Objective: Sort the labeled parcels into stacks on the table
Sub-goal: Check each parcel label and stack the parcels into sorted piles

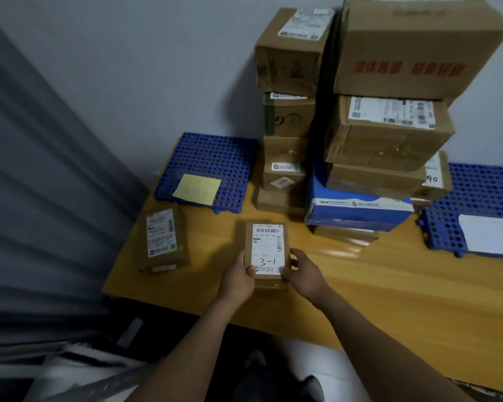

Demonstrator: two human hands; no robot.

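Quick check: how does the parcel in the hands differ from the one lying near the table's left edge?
The held parcel is gripped at its near end by the left hand and right hand; the left parcel lies untouched on the table. The held parcel's label bears a handwritten 3-1; the left parcel's label is too blurred to read. Both are small brown boxes, white labels face up.

A single head-worn wide-angle camera looks forward and down onto the table (375, 300). It sits close, facing the wall (157, 68) behind
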